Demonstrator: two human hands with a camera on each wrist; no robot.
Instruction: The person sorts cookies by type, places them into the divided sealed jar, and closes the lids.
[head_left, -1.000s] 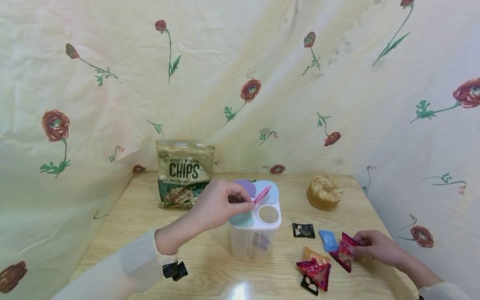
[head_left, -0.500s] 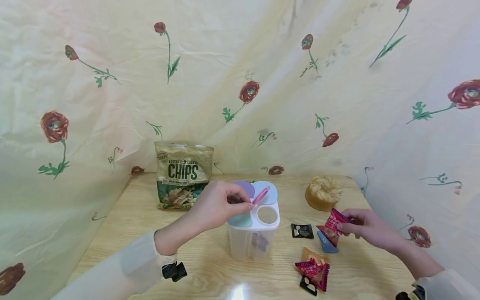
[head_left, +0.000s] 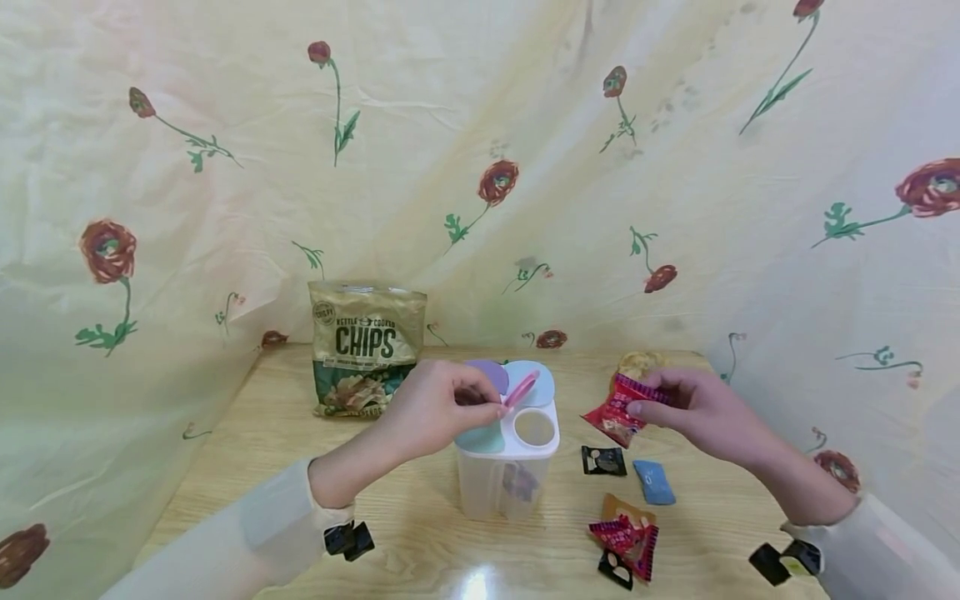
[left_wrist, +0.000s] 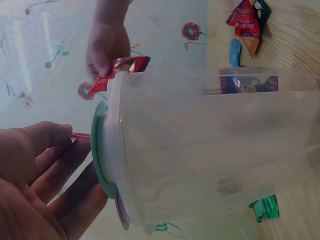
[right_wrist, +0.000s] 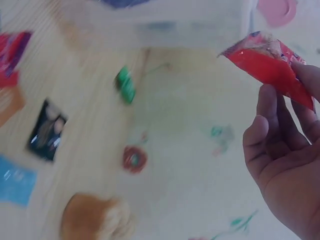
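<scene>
A clear plastic container (head_left: 480,487) with a white top stands mid-table; its lids are purple, light blue, mint and pink. The pink lid (head_left: 522,388) is raised, and my left hand (head_left: 442,404) pinches its edge, leaving a round opening (head_left: 535,428) uncovered. My right hand (head_left: 708,412) pinches a red snack packet (head_left: 619,410) by its end, in the air to the right of the container. Seen from the right wrist, this packet (right_wrist: 272,67) juts out past the thumb and fingers. A dark purple packet (left_wrist: 250,82) shows through the container wall in the left wrist view.
On the right lie a black packet (head_left: 603,461), a blue packet (head_left: 655,482) and a small pile with another red packet (head_left: 628,540). A round bread (head_left: 637,363) sits behind my right hand. A chips bag (head_left: 366,342) stands back left. Behind the container is a green packet (left_wrist: 265,208).
My right hand has lifted the red packet from beside the blue one and carried it up and left toward the container. My left hand keeps its hold on the pink lid.
</scene>
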